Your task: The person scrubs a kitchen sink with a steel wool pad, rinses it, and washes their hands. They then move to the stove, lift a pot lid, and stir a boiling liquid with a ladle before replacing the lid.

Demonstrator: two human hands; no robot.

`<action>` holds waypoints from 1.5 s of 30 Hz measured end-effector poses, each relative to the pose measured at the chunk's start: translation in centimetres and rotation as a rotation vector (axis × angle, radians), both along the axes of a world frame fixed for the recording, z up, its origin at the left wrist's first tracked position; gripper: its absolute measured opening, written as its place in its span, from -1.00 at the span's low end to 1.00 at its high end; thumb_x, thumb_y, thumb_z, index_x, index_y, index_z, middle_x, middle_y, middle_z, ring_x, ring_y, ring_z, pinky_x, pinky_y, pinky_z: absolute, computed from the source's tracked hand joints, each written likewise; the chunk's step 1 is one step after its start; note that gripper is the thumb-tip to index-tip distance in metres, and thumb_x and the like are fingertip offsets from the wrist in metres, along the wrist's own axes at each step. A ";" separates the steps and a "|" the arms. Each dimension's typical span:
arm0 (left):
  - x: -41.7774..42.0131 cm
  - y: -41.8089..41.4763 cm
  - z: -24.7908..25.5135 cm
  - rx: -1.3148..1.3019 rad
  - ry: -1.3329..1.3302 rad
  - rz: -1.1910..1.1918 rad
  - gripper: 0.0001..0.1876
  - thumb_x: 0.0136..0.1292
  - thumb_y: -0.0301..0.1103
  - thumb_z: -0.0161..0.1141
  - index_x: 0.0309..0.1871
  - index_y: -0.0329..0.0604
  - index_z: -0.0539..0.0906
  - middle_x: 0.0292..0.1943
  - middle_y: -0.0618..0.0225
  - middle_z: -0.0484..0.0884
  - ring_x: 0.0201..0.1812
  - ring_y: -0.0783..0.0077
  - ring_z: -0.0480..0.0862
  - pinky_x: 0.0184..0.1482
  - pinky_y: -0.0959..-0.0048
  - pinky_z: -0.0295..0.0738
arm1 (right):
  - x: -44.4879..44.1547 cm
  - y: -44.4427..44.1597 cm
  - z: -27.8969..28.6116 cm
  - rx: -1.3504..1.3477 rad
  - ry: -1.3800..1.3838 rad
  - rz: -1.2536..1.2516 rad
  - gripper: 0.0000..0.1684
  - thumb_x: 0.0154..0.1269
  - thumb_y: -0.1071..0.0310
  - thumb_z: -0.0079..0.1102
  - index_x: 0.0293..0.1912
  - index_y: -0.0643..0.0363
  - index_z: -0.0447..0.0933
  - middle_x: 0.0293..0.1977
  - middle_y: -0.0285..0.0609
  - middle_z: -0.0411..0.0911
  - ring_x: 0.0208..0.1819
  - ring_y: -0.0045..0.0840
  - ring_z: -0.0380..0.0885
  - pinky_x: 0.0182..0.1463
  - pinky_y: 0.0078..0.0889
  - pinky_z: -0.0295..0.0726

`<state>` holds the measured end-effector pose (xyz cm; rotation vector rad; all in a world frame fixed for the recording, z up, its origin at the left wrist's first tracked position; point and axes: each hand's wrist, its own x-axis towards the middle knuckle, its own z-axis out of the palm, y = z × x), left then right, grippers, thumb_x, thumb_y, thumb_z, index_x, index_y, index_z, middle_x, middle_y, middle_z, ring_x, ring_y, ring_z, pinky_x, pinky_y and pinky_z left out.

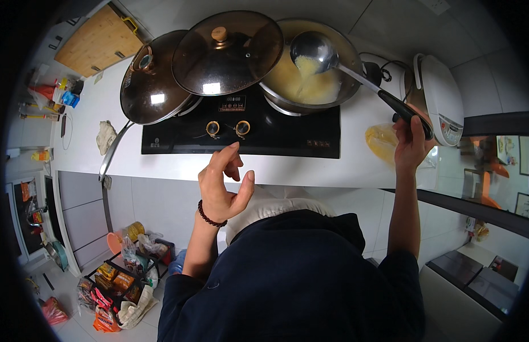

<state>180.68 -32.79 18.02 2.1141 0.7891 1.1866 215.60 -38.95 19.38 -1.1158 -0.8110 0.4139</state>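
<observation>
My right hand (410,143) grips the black handle of a metal ladle (313,49), whose bowl is tilted over a wide metal pot (354,85). Yellowish, grainy liquid pours from the ladle into similar liquid (285,81) in the pot. My left hand (226,184), with a beaded bracelet at the wrist, holds nothing; its fingers are bent and apart before the black cooktop (183,137). A brown glass lid (228,55) with a wooden knob lies between the pot and a lidded pan (151,92), overlapping both. Two knobs (243,128) are on the cooktop's front.
The pan's handle (112,154) juts over the counter's front edge, near a crumpled cloth (105,137). At the right stand a white rice cooker (444,98) and a plastic bag of yellow food (382,141). A wooden cutting board (97,40) leans behind; a rack of packages (119,273) stands on the floor.
</observation>
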 end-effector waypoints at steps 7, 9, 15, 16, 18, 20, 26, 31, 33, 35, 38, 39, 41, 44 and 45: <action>-0.1 0.1 -0.1 -0.012 0.023 0.015 -0.43 0.03 -0.60 0.22 0.18 -0.35 0.32 -0.40 0.26 0.50 -0.47 0.58 0.47 -0.43 0.64 0.39 | -0.4 0.2 -0.1 0.021 -0.079 0.020 -0.71 0.29 0.38 0.09 -0.08 0.39 0.49 -0.58 -0.15 0.52 -0.69 -0.80 0.23 -0.63 -0.78 0.10; -0.1 0.2 -0.2 -0.016 0.026 0.018 -0.42 0.03 -0.60 0.21 0.17 -0.35 0.32 -0.40 0.26 0.50 -0.48 0.58 0.48 -0.44 0.65 0.39 | -0.5 0.2 0.0 0.002 -0.091 0.031 -0.72 0.29 0.39 0.10 -0.07 0.38 0.49 -0.58 -0.18 0.52 -0.68 -0.80 0.24 -0.61 -0.78 0.12; -0.2 0.4 -0.3 -0.008 0.043 0.028 -0.43 0.03 -0.60 0.21 0.17 -0.36 0.32 -0.40 0.25 0.50 -0.50 0.58 0.47 -0.46 0.65 0.38 | -1.2 1.1 0.2 -0.373 -0.285 0.033 -0.73 0.25 0.35 0.20 -0.09 0.26 0.53 -0.57 -0.32 0.51 -0.62 -0.82 0.30 -0.57 -0.79 0.20; -0.2 0.4 -0.3 -0.008 0.047 0.030 -0.43 0.03 -0.60 0.21 0.17 -0.36 0.32 -0.40 0.25 0.51 -0.51 0.58 0.47 -0.46 0.65 0.38 | -1.9 1.7 0.1 -0.428 -0.265 0.008 -0.74 0.23 0.33 0.22 -0.11 0.23 0.54 -0.57 -0.35 0.50 -0.59 -0.82 0.34 -0.56 -0.78 0.24; -0.2 0.4 -0.5 0.016 0.011 0.056 -0.45 0.01 -0.58 0.23 0.14 -0.35 0.36 -0.44 0.27 0.50 -0.59 0.57 0.44 -0.55 0.65 0.34 | -3.0 3.0 -0.2 -0.548 -0.189 0.040 -0.75 0.21 0.32 0.22 -0.14 0.23 0.56 -0.59 -0.37 0.50 -0.58 -0.81 0.39 -0.54 -0.76 0.29; -0.1 0.5 -0.6 0.034 -0.006 0.068 -0.46 0.00 -0.57 0.24 0.12 -0.33 0.38 -0.46 0.28 0.50 -0.64 0.57 0.42 -0.59 0.65 0.32 | -4.2 4.4 -0.8 -0.536 -0.173 0.059 -0.76 0.20 0.33 0.23 -0.16 0.24 0.56 -0.61 -0.37 0.50 -0.57 -0.81 0.40 -0.52 -0.73 0.31; -0.2 0.8 -0.3 0.043 0.007 0.078 -0.47 0.01 -0.57 0.23 0.12 -0.32 0.38 -0.44 0.28 0.50 -0.64 0.58 0.44 -0.59 0.65 0.33 | -4.4 10.2 -3.9 -0.375 -0.385 0.014 -0.79 0.16 0.34 0.26 -0.26 0.30 0.56 -0.64 -0.23 0.53 -0.58 -0.69 0.50 -0.48 -0.59 0.42; -0.7 0.6 -0.6 0.026 0.024 0.115 -0.47 0.01 -0.57 0.23 0.13 -0.31 0.38 -0.43 0.28 0.51 -0.64 0.59 0.45 -0.59 0.66 0.34 | -1.9 11.2 -4.1 -0.348 -0.717 -0.159 -0.77 0.19 0.37 0.24 -0.19 0.31 0.55 -0.56 -0.23 0.57 -0.53 -0.71 0.51 -0.43 -0.62 0.48; -1.1 0.4 -1.0 -0.002 0.025 0.141 -0.47 0.01 -0.57 0.23 0.12 -0.31 0.38 -0.42 0.28 0.51 -0.64 0.58 0.46 -0.60 0.65 0.34 | -0.9 10.1 -3.6 -0.336 -0.731 -0.175 -0.81 0.15 0.37 0.25 -0.29 0.30 0.57 -0.62 -0.12 0.57 -0.58 -0.57 0.58 -0.48 -0.56 0.49; -1.6 0.2 -1.3 -0.032 0.034 0.169 -0.48 0.02 -0.57 0.22 0.12 -0.31 0.39 -0.42 0.28 0.51 -0.63 0.58 0.46 -0.59 0.65 0.35 | -1.1 8.4 -1.9 -0.462 -0.505 -0.108 -0.83 0.17 0.38 0.23 -0.27 0.28 0.57 -0.64 -0.25 0.54 -0.62 -0.68 0.49 -0.53 -0.63 0.43; -1.9 -0.1 -1.1 -0.101 0.042 0.184 -0.51 0.05 -0.57 0.20 0.12 -0.31 0.41 -0.40 0.29 0.51 -0.58 0.58 0.47 -0.53 0.64 0.37 | -1.2 6.6 0.2 -0.533 -0.289 -0.022 -0.85 0.19 0.37 0.20 -0.31 0.28 0.55 -0.68 -0.32 0.47 -0.70 -0.78 0.31 -0.62 -0.70 0.25; -1.8 0.0 -0.9 -0.143 0.029 0.166 -0.52 0.06 -0.56 0.19 0.12 -0.32 0.41 -0.39 0.29 0.51 -0.54 0.58 0.48 -0.49 0.64 0.38 | -1.1 6.2 0.5 -0.570 -0.209 0.005 -0.85 0.19 0.37 0.19 -0.32 0.27 0.55 -0.69 -0.32 0.47 -0.71 -0.79 0.29 -0.64 -0.70 0.22; -1.5 0.3 -0.2 -0.270 -0.074 0.084 -0.54 0.10 -0.54 0.16 0.12 -0.33 0.42 -0.36 0.30 0.50 -0.46 0.57 0.49 -0.39 0.62 0.40 | -2.3 6.9 0.0 -0.541 -0.151 0.005 -0.85 0.20 0.36 0.18 -0.34 0.26 0.54 -0.70 -0.34 0.45 -0.72 -0.82 0.24 -0.65 -0.71 0.16; -0.2 1.0 2.9 -0.516 -0.386 -0.178 -0.56 0.19 -0.39 0.09 0.14 -0.38 0.42 -0.29 0.29 0.48 -0.29 0.50 0.49 -0.17 0.53 0.39 | -3.6 8.3 -1.2 -0.456 -0.163 0.036 -0.85 0.20 0.37 0.18 -0.34 0.28 0.55 -0.70 -0.34 0.46 -0.69 -0.79 0.30 -0.61 -0.71 0.22; 0.1 1.6 4.2 -0.495 -0.424 -0.302 -0.50 0.23 -0.19 0.04 0.14 -0.39 0.42 -0.24 0.24 0.48 -0.24 0.46 0.49 -0.13 0.46 0.39 | -3.5 9.0 -1.7 -0.440 -0.203 0.012 -0.84 0.20 0.37 0.18 -0.33 0.29 0.56 -0.70 -0.34 0.46 -0.68 -0.79 0.33 -0.60 -0.70 0.24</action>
